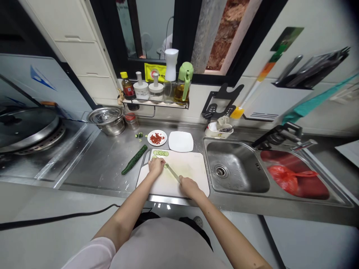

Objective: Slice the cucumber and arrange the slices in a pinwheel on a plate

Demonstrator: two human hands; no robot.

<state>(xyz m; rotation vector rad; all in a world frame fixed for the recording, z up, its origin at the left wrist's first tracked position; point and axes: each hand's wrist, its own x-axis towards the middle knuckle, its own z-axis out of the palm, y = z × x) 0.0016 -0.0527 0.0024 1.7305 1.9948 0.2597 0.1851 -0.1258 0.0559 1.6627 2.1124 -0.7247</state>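
Observation:
A pale cutting board lies on the steel counter in front of me. My right hand is closed round the handle of a kitchen knife, whose blade points up and left across the board. My left hand has its fingers bunched at the board's left side, on a piece of cucumber mostly hidden under them. A pale green round shows between these fingertips and the blade's tip. Overlapping cucumber slices lie along the board's top left. Left of the board rests a whole dark cucumber.
Behind the board stand a plate of chopped red pieces and a white square plate. Cucumber scraps lie nearby. The sink is right, with a red bag in its second basin. A lidded pot stands left.

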